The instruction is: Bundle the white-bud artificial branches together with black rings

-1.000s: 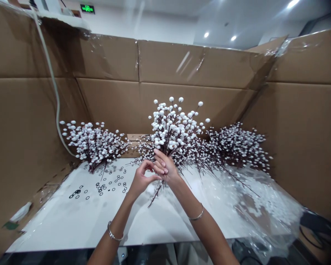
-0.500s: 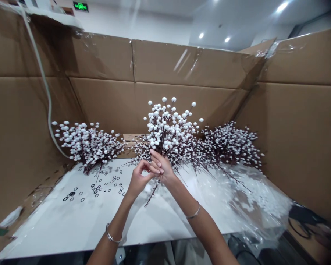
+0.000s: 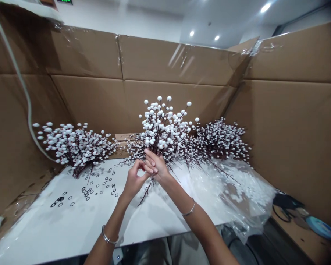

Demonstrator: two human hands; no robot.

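Observation:
A bunch of artificial berry branches, with white berries on dark red-brown stems, stands upright in front of me. My right hand is closed around its stems just under the berries. Pressed against the right fingers, my left hand makes a pinch at the stems; whatever lies between its fingertips is hidden. Below both hands the stem ends poke out over the white tabletop. Small black rings lie scattered on the table to the left of my left hand.
Another white-berry bunch rests at the back left. More berry branches with smaller berries are piled at the back right. A clear plastic bag with white pieces covers the right side. Cardboard walls enclose the table.
The camera view has turned slightly to the right, so everything sits further left in the picture. Both hands keep nearly the same pose at the bunch's stems.

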